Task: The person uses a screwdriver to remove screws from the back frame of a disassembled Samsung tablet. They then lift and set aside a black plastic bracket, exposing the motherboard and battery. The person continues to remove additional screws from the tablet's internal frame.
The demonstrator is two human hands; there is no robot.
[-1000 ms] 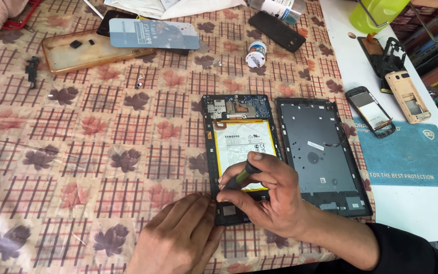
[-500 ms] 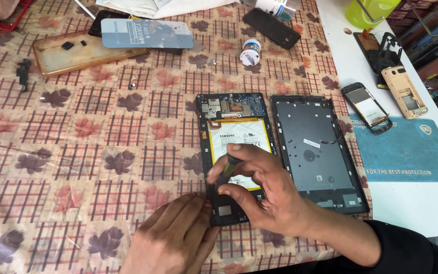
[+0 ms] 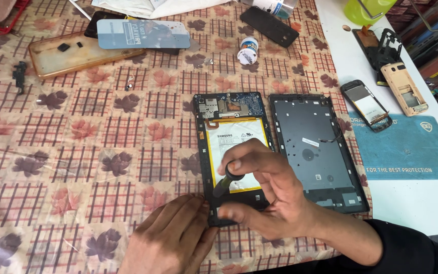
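An opened tablet (image 3: 231, 122) lies on the patterned tablecloth, with its white battery and blue circuit board exposed. Right beside it rests its dark back cover (image 3: 313, 142), inner side up. My right hand (image 3: 267, 190) grips a small dark screwdriver (image 3: 225, 181) upright, its tip down at the tablet's lower left part. My left hand (image 3: 171, 238) lies flat against the tablet's near left corner, fingers together, holding nothing.
A blue repair mat (image 3: 411, 147) lies to the right, with a small opened phone (image 3: 368, 106) and a beige phone body (image 3: 404, 89) by it. At the back sit a clear phone case (image 3: 72, 56), a small white jar (image 3: 248, 49) and a black phone (image 3: 269, 25).
My right hand has shifted the screwdriver from the battery's middle down to the tablet's lower left. My left hand has stayed at the near corner.
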